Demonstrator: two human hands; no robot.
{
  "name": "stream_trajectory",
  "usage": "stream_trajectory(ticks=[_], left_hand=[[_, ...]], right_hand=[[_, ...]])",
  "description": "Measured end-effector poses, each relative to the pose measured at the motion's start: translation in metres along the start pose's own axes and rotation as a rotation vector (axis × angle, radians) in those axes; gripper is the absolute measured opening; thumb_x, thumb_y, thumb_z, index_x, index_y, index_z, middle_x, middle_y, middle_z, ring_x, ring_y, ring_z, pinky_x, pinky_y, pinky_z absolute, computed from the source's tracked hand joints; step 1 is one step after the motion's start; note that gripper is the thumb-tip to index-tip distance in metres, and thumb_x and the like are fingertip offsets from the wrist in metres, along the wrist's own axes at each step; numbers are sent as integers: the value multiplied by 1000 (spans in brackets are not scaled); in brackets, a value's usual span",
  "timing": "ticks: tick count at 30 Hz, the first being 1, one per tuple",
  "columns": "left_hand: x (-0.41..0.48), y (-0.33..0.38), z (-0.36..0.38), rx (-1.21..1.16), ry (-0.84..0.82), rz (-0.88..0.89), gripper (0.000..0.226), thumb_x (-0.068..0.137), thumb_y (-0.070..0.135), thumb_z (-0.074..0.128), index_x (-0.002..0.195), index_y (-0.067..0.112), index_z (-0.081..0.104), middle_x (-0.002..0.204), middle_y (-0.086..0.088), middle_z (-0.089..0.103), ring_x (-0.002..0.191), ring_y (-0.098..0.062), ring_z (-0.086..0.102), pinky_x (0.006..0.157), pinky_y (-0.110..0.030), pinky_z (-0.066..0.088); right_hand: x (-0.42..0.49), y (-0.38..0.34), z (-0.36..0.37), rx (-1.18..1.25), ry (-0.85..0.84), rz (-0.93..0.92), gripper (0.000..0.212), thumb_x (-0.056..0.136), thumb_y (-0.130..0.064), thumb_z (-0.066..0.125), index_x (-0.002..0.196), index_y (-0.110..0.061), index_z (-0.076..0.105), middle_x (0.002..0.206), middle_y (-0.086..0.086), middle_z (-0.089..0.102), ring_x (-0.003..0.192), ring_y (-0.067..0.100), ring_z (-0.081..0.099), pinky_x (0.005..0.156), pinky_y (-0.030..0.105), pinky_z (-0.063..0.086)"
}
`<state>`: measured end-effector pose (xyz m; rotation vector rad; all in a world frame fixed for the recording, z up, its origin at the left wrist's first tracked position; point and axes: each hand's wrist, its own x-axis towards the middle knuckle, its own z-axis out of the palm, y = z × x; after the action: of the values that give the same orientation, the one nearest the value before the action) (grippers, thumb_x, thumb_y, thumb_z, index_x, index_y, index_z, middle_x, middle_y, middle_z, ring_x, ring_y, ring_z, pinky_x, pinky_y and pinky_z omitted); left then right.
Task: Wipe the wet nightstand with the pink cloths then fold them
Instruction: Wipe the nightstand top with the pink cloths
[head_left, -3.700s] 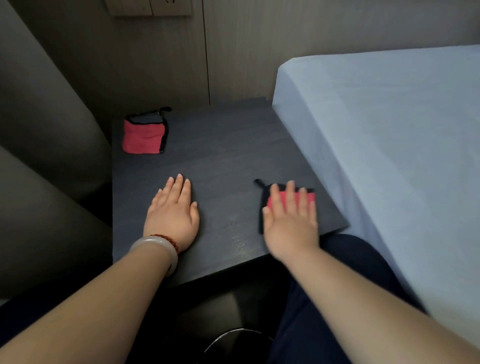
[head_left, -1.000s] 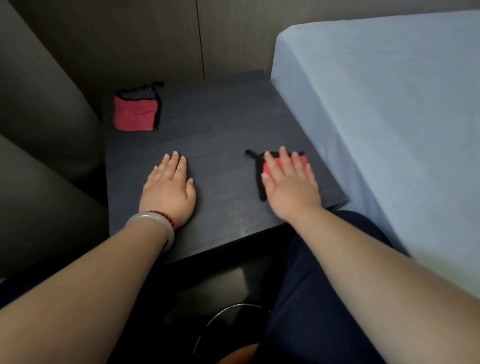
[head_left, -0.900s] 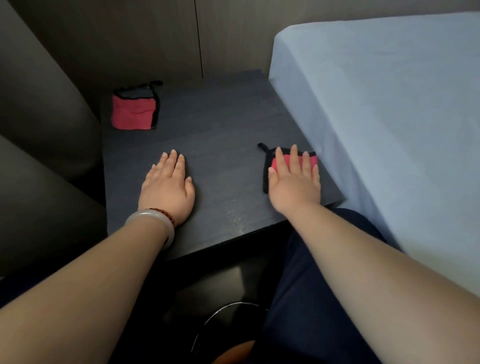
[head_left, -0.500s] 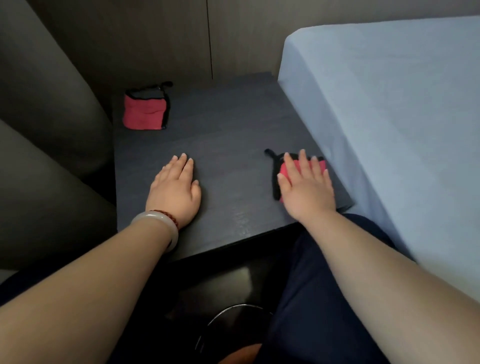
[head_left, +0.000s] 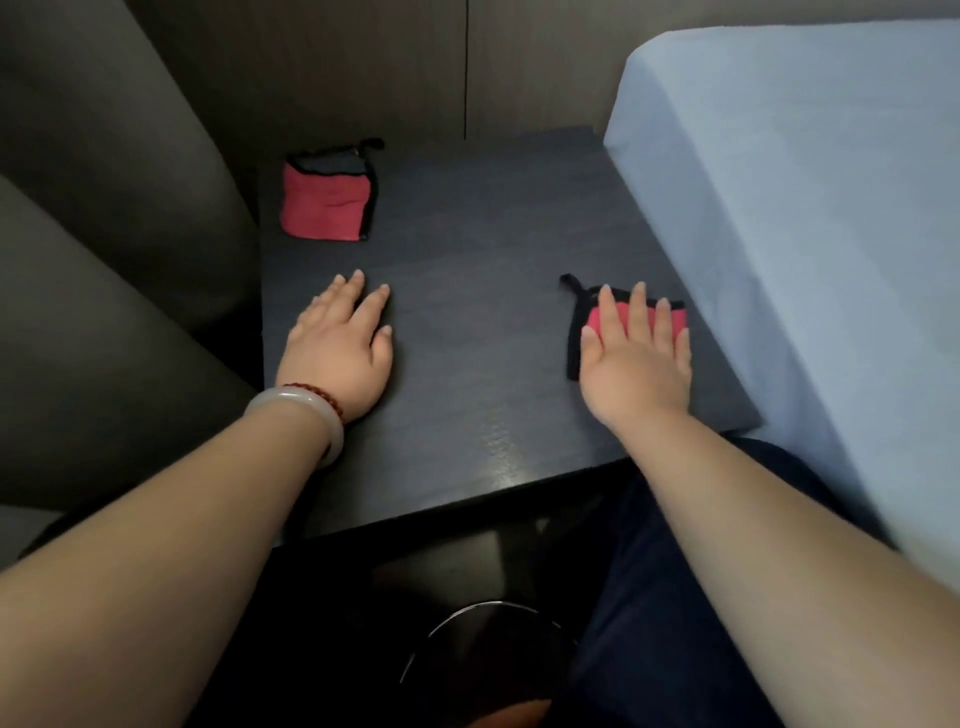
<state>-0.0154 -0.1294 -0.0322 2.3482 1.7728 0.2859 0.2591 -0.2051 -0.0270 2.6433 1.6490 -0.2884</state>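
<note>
A dark nightstand fills the middle of the head view. One folded pink cloth with black trim lies at its far left corner. A second folded pink cloth lies near the right edge, mostly hidden under my right hand, which presses flat on it with straight fingers. My left hand rests flat on the bare top at the left, palm down, with a pale bangle on the wrist.
A bed with a light blue sheet borders the nightstand on the right. Dark upholstery stands on the left, a wood-panel wall behind. A round dark bin rim sits below the front edge, beside my knee.
My right hand slid the cloth slightly right and back on the top, staying flat on it. My left hand has stayed in place; the view shifted a little.
</note>
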Motion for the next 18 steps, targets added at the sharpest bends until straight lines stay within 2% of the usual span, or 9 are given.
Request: stream_trajectory(ticks=[2,5,7,9,12,14,15,18], left_hand=[[3,-1,0,-7,-2,13,51,99,30,40,148,20,34,158,-7,22,146,-25,14,119,-39,11],[7,-5,1,-47,1,30,49,98,25,41,147,19,37,158,-8,24,146,-25,16,119,-38,12],[9,-10,-1,-66,-25,69,49,98,21,41,147,18,37,157,-10,24,146,-27,18,119,-39,14],[11,-16,-3,-39,-65,132,49,100,23,39,148,17,34,158,-11,22,146,-28,18,119,-39,15],[9,-22,-7,20,-101,165,52,101,29,36,151,20,27,160,-8,17,147,-25,14,118,-41,15],[8,-21,-7,37,-91,156,53,100,31,35,151,21,25,160,-6,15,147,-24,12,118,-41,15],[9,-20,-7,38,-87,153,53,100,31,34,152,21,24,160,-6,14,147,-24,11,118,-40,14],[10,-18,-7,28,-84,147,53,101,30,34,152,21,23,161,-6,13,148,-23,10,119,-36,9]], right_hand=[[-21,-29,4,1,35,-44,59,99,-47,4,155,-32,0,164,2,-7,150,27,-7,120,47,-5],[-85,-73,19,10,22,-457,62,96,-49,5,155,-31,9,164,2,1,150,27,-3,120,47,-3],[-95,-68,15,2,-18,-610,57,99,-50,13,154,-35,12,164,-2,3,150,23,-1,121,44,-3],[-60,-41,10,-33,-14,-537,55,100,-51,16,153,-40,6,164,-6,-1,150,20,-3,120,41,-5],[-11,0,-1,-48,-10,-165,56,101,-48,14,154,-36,4,164,0,-3,150,25,-3,120,46,-2],[-24,-12,4,-42,37,-83,58,99,-47,7,155,-32,5,164,3,-1,150,29,-3,120,48,-2],[-41,-29,10,-47,66,-149,60,98,-47,6,155,-30,9,164,5,3,150,31,0,120,49,-1],[-98,-73,23,1,64,-512,59,98,-47,17,153,-28,24,162,4,16,149,29,10,120,48,4]])
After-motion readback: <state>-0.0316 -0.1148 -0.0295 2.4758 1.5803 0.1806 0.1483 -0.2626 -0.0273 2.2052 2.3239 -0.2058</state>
